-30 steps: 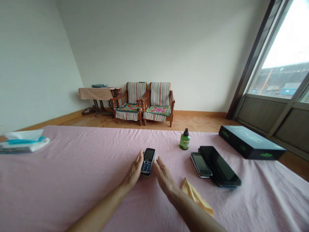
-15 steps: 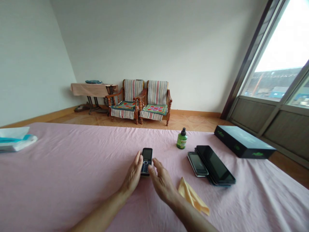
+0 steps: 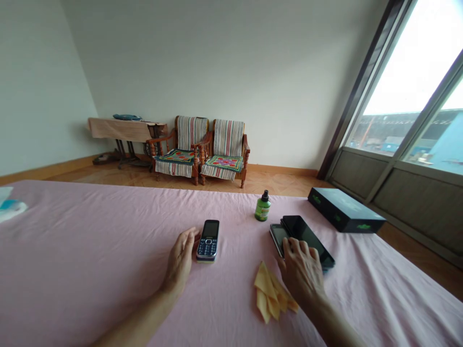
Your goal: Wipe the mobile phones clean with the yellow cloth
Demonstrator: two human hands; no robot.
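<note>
A dark keypad phone point(image 3: 208, 244) lies face up on top of something thin with a yellowish edge, on the pink cloth point(image 3: 119, 231). Beside its left edge rests my left hand point(image 3: 181, 258), fingers loosely extended and holding nothing. My right hand point(image 3: 302, 265) is over the lower half of a silver-edged smartphone point(image 3: 278, 234), its fingers bent across it and the thumb at the near left side. A larger black tablet-like device point(image 3: 307, 235) lies against that smartphone's right side, partly under my fingers. Left of my right wrist lies a crumpled yellow cloth point(image 3: 271, 294).
A green bottle with a black cap point(image 3: 263, 207) stands behind the devices. At the right is a flat black box point(image 3: 343, 212). A white and blue packet point(image 3: 10, 207) sits at the far left edge. Two wooden armchairs point(image 3: 224, 149) stand against the wall.
My right hand has left the keypad phone and moved right onto the silver-edged smartphone. My left hand has shifted slightly away from the keypad phone. The view has turned a little rightward.
</note>
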